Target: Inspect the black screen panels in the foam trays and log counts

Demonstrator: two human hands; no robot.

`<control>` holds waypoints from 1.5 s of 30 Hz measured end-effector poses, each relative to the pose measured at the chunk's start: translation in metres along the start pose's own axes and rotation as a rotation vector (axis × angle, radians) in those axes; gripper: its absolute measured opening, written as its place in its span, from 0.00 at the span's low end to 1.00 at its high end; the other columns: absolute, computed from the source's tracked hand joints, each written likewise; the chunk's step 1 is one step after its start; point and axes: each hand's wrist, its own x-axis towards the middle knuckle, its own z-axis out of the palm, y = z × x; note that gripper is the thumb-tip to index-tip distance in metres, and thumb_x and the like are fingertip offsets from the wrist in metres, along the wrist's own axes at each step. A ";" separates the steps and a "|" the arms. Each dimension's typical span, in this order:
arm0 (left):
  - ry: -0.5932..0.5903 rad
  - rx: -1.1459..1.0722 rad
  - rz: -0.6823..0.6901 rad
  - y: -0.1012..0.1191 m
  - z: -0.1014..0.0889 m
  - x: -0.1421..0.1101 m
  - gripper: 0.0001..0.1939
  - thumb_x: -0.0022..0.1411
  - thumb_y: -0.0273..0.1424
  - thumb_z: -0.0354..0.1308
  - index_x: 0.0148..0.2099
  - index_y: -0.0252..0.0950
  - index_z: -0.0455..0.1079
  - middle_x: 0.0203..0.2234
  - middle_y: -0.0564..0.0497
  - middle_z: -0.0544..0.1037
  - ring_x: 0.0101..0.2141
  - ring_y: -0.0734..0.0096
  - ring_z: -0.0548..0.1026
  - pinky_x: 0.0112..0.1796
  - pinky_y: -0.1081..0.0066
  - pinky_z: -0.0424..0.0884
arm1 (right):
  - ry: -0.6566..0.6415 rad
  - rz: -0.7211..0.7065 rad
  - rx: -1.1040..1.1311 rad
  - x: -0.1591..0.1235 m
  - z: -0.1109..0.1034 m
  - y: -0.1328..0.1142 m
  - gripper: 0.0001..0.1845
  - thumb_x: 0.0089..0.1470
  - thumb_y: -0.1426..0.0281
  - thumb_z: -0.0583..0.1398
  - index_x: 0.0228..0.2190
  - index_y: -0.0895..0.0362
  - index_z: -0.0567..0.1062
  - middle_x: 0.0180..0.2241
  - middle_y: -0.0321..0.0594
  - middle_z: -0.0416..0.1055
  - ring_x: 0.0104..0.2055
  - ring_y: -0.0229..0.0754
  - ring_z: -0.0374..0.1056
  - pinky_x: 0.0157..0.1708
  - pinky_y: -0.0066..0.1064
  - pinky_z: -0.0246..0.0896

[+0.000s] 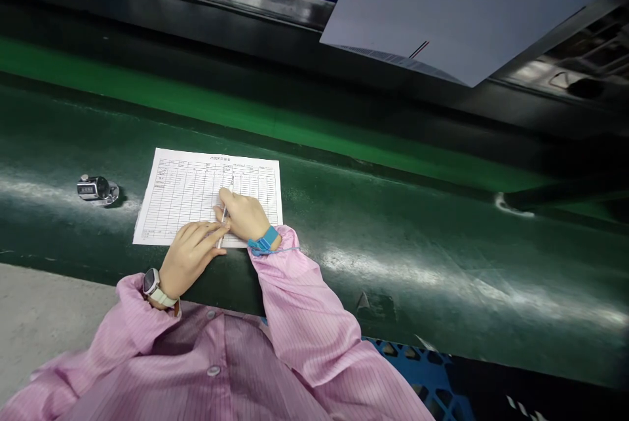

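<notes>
A printed form (191, 195) with a ruled table lies on the green work surface, under both my hands. My right hand (246, 217) is closed around a slim white pen (225, 213) over the right half of the sheet. One end of the pen points away from me, the other toward me. My left hand (194, 254) rests at the sheet's lower edge, its fingers fairly straight. Its fingertips and thumb meet the pen's near end. Left of the paper stands a chrome tally counter (95, 190), apart from both hands.
The long green bench (393, 244) runs across the view with a raised edge behind. A large white panel (452, 8) overhangs at the upper right. A dark bar with a pale end (511, 205) sits at the right. A blue plastic crate (417, 368) is below the front edge.
</notes>
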 end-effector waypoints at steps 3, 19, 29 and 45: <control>-0.015 -0.050 -0.004 -0.001 0.000 0.001 0.22 0.68 0.35 0.60 0.62 0.36 0.67 0.47 0.46 0.80 0.46 0.65 0.76 0.48 0.64 0.71 | -0.006 -0.010 0.008 -0.001 0.000 0.002 0.14 0.69 0.64 0.48 0.47 0.57 0.68 0.40 0.43 0.79 0.37 0.42 0.72 0.29 0.32 0.43; -0.057 -0.076 -0.030 -0.003 0.004 -0.003 0.24 0.70 0.40 0.58 0.64 0.39 0.66 0.49 0.45 0.80 0.49 0.62 0.77 0.49 0.61 0.73 | -0.008 -0.018 0.015 -0.001 0.002 0.003 0.12 0.69 0.65 0.48 0.45 0.56 0.68 0.39 0.40 0.78 0.36 0.39 0.71 0.29 0.32 0.40; -0.057 -0.057 -0.023 -0.002 0.002 0.000 0.25 0.68 0.40 0.60 0.63 0.37 0.66 0.49 0.45 0.79 0.50 0.63 0.76 0.50 0.62 0.72 | 0.017 -0.036 0.044 0.000 0.006 0.008 0.10 0.68 0.67 0.49 0.44 0.56 0.68 0.39 0.37 0.77 0.35 0.38 0.70 0.29 0.32 0.41; 0.008 0.032 -0.023 0.000 0.000 0.000 0.20 0.70 0.38 0.56 0.60 0.38 0.69 0.47 0.47 0.81 0.47 0.62 0.72 0.52 0.60 0.66 | 0.014 -0.028 0.044 0.000 0.006 0.005 0.12 0.69 0.65 0.48 0.45 0.56 0.68 0.40 0.40 0.78 0.37 0.40 0.72 0.30 0.32 0.43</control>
